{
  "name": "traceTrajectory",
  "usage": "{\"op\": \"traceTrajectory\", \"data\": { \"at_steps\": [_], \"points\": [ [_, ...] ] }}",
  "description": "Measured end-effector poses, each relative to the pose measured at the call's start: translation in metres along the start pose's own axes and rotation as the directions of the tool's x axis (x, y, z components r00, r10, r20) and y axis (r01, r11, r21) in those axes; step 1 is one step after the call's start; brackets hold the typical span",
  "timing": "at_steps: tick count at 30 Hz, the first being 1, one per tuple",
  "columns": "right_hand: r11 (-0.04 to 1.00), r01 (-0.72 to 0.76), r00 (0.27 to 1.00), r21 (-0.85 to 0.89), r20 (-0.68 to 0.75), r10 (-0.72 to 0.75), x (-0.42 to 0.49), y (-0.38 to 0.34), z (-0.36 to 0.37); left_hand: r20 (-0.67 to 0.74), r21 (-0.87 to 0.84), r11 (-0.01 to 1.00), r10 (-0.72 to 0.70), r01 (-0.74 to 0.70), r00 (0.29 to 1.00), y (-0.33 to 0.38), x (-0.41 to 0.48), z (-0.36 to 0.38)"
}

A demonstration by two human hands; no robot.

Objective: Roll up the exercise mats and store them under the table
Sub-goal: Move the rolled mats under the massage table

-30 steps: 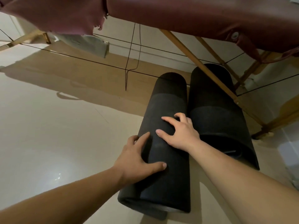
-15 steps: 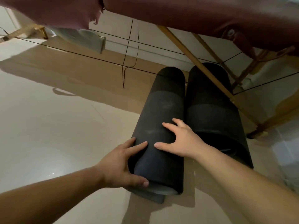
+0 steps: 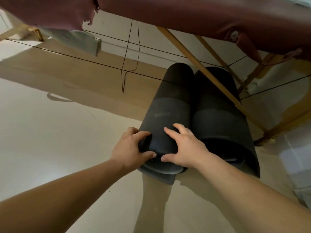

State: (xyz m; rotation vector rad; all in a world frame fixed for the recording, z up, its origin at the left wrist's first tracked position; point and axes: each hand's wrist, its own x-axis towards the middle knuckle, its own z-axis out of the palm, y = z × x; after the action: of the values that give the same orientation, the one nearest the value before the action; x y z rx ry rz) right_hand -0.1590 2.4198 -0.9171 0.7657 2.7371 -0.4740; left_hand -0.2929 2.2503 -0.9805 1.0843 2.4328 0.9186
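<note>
Two rolled black exercise mats lie side by side on the pale floor, their far ends under the maroon padded table [image 3: 193, 15]. The left mat [image 3: 170, 108] has both my hands on its near end. My left hand [image 3: 131, 148] wraps the roll's left edge, thumb across the end. My right hand [image 3: 186, 147] presses on top, fingers spread, thumb at the end rim. A loose flap of the left mat sticks out beneath its near end. The right mat [image 3: 222, 118] lies touching it, under a slanted wooden leg.
Slanted wooden table legs [image 3: 198, 64] and thin black brace cables [image 3: 94, 61] cross above the mats. A black cord loop [image 3: 129, 64] hangs from the table. A pale cloth [image 3: 79, 39] hangs at the left. Bare floor stretches to the left.
The left mat has slid farther under the table. Both my hands have moved back along it to its near end, from flat on top to gripping the end.
</note>
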Motion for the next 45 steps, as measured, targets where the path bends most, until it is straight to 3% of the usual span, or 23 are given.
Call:
{"op": "traceTrajectory", "data": {
  "at_steps": [3,6,8,11,14,19,24,31,34,36,39,41,45],
  "points": [
    [0.996,0.004,1.000,0.090,-0.008,-0.004,0.005,0.003,0.003,-0.083,0.032,0.998,0.048,-0.046,0.995,-0.002,-0.009,0.009],
    [0.968,-0.029,0.996,0.250,-0.077,0.050,0.020,0.013,0.003,-0.059,0.066,0.997,-0.022,0.026,0.998,0.007,0.007,0.007],
    [0.957,-0.059,0.971,0.282,-0.204,0.121,0.030,0.015,0.004,-0.021,0.102,0.989,-0.102,0.104,0.995,0.021,0.031,0.008],
    [0.976,-0.154,0.872,0.152,-0.444,0.206,0.042,0.009,-0.001,0.015,0.097,0.973,-0.212,0.210,0.977,0.041,0.069,0.014],
    [0.967,-0.188,0.879,0.174,-0.409,0.245,0.046,0.002,-0.001,-0.002,0.013,0.969,-0.246,0.246,0.969,0.043,0.072,0.025],
    [0.995,-0.059,0.897,0.075,-0.434,0.086,0.035,0.022,0.021,-0.162,-0.076,0.995,-0.077,0.065,0.984,0.009,0.039,0.030],
    [0.998,-0.036,0.918,0.060,-0.393,0.057,0.032,0.024,0.033,-0.027,-0.064,0.997,-0.040,0.038,0.999,0.001,0.021,0.043],
    [0.985,-0.164,0.977,0.058,-0.132,0.171,0.042,0.025,0.015,0.160,-0.087,0.988,-0.111,0.126,0.981,0.013,0.060,0.027],
    [0.979,-0.159,0.967,0.125,-0.179,0.179,0.039,0.021,0.011,0.140,-0.108,0.989,-0.084,0.100,0.987,0.016,0.054,0.020],
    [0.982,-0.154,0.940,0.109,-0.291,0.179,0.032,0.017,0.013,0.103,-0.077,0.994,-0.063,0.071,0.993,0.012,0.034,0.017],
    [0.992,-0.064,0.898,-0.106,-0.439,0.011,0.021,0.003,0.016,0.076,0.050,0.997,-0.067,0.064,0.995,0.002,0.007,0.003],
    [0.985,0.031,0.912,-0.168,-0.400,-0.097,0.015,-0.016,0.019,0.074,0.108,0.992,-0.079,0.070,0.994,-0.004,-0.007,-0.015],
    [0.988,0.112,0.958,-0.111,-0.252,-0.136,0.012,-0.074,0.026,0.169,0.178,0.979,-0.128,0.098,0.977,-0.027,-0.037,-0.062]
  ]
}}
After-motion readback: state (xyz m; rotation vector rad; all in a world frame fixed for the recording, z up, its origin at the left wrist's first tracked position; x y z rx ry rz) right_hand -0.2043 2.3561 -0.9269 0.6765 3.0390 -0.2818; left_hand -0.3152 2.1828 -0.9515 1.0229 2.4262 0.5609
